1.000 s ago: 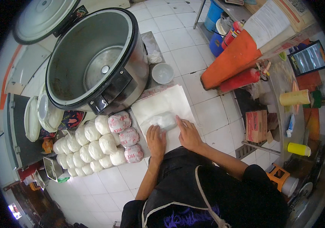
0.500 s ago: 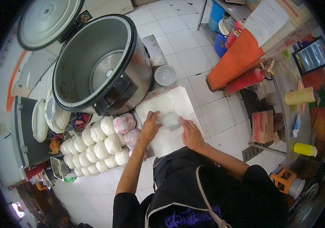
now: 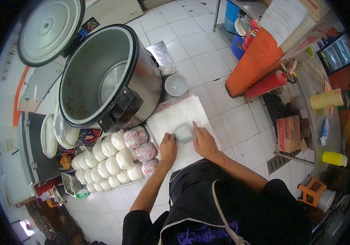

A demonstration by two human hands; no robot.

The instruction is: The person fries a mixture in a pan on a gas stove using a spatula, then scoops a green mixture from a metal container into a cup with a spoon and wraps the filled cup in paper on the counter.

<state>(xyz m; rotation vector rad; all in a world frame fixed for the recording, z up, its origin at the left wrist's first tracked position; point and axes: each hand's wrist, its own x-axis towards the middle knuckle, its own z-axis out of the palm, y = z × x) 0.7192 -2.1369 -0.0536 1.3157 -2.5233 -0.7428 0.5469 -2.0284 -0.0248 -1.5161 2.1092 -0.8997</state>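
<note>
A small, roundish translucent piece [image 3: 184, 133], seemingly plastic, lies over a stack of white paper sheets [image 3: 185, 112]. I cannot tell whether it is a shallow bowl or a thin sheet. At its left edge is my left hand [image 3: 168, 150], fingers curled together; what they pinch, if anything, is hidden. My right hand [image 3: 205, 142] rests at its right edge, index finger stretched forward along the paper and the other fingers bent. Just left of the paper sit several rounded paper-wrapped bundles [image 3: 115, 160], mostly plain white, those nearest me with red print [image 3: 146, 151].
A large cooker pot [image 3: 101, 77] with its lid [image 3: 50, 30] raised stands beyond the bundles. Behind the paper are a clear bowl [image 3: 176, 85] and a plastic-wrapped stack [image 3: 162, 57]. On the right are a red fire extinguisher [image 3: 267, 85], a carton [image 3: 288, 134] and a metal table [image 3: 306, 77].
Both hands have drawn a little nearer me on the paper. My left fingers are more tightly curled, and my right index finger is straighter. The translucent piece, blurred before, looks steadier.
</note>
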